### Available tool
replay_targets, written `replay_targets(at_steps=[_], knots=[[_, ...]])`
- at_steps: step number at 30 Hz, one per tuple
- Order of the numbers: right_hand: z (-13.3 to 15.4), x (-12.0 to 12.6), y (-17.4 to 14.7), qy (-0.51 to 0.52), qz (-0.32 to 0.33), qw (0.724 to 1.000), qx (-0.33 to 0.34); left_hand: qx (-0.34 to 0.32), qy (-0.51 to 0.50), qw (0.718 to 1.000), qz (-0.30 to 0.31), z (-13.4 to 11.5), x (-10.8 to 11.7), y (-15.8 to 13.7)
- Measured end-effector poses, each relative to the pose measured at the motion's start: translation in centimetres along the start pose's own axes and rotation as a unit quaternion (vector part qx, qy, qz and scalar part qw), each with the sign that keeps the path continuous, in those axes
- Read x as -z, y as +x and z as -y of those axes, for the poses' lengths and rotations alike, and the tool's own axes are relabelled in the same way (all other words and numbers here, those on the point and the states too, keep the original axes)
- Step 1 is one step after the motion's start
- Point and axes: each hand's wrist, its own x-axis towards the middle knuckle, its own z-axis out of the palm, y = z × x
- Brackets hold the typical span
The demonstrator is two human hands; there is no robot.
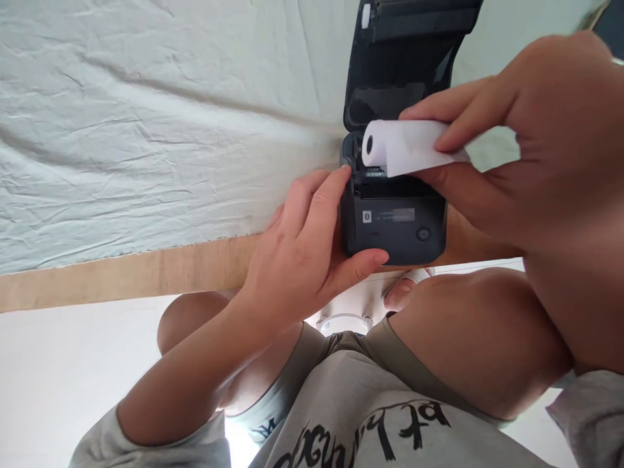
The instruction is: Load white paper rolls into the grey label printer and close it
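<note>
A small dark receipt printer (390,227) sits at the table's front edge, its lid (404,65) swung up and back. My left hand (307,240) grips the printer's left side, fingers on the upper rim and thumb along the front. Between the fingers and thumb of my right hand (492,130) is a white paper roll (409,143), lying sideways over the open compartment with its dark core hole facing left. A loose flap of paper hangs down from the roll's front. Whether the roll touches the compartment floor is hidden.
A wrinkled pale cloth (170,130) covers the table, with a bare wooden edge strip (121,266) along the front. My legs are below that edge. A dark object (609,29) shows at the top right corner.
</note>
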Motion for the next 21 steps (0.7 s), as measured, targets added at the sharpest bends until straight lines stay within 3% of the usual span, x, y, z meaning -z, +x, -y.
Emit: replay_targets(at_steps=[4,8,13,16,21], knots=[[0.2,-0.3,0.4,-0.031,-0.020,0.999,0.006,-0.025,-0.015,1.000,-0.011,0.7,-0.4,-0.2],[0.0,-0.1,0.7,-0.053,0.024,0.998,-0.028,-0.047,-0.044,0.998,-0.015,1.5,-0.6,-0.4],[-0.1,0.5,0.6,-0.038,0.027,0.998,-0.040,-0.047,-0.050,0.998,-0.012,1.5,-0.6,-0.4],[-0.3,1.0,0.2,-0.001,0.030,0.999,0.014,-0.038,-0.062,0.997,-0.007,1.3,-0.5,-0.3],[-0.7,1.5,-0.3,0.054,0.021,0.981,0.184,0.007,-0.077,0.997,0.017,1.2,0.1,-0.1]])
